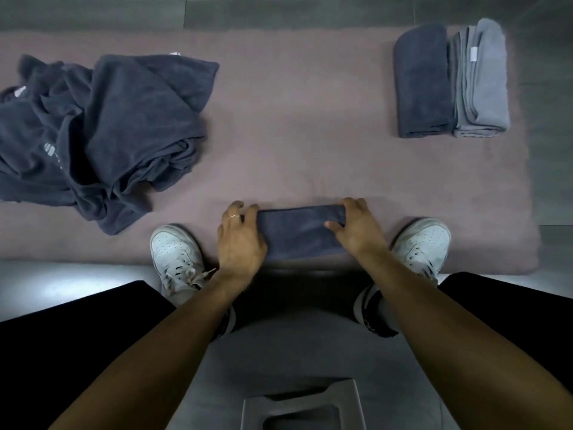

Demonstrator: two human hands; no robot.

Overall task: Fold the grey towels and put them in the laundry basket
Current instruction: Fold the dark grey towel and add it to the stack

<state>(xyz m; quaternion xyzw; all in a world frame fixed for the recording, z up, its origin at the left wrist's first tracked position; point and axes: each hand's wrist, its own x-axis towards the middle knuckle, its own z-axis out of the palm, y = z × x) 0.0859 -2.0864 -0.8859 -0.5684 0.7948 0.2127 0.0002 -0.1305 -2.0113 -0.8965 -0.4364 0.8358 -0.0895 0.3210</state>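
Left fingers (pixel 245 212) curl over the left end of the folded towel (pixel 299 234); a ring shows on one. Right fingers (pixel 338 226) pinch the right end, thumb on top, the rest wrapped over the far edge. Left hand (pixel 240 240) and right hand (pixel 356 228) hold the towel between them, low over the mat (pixel 294 144), between two white shoes (pixel 175 254).

Risks, as judged: the grip is at the ends only, so the middle may sag and the layers slip open if it is lifted. Uneven pull could skew the fold. A carry across to the stack could drag it on the mat.

Folded stack (pixel 449 85) sits far right, one dark towel beside lighter ones. The unfolded pile (pixel 93 128) lies far left, well apart. No basket is clearly identifiable; a grey plastic rim (pixel 300 405) at the bottom edge may be it, cannot tell.

Mat is pinkish, soft-looking, on a grey tiled floor (pixel 542 150). Light is dim.
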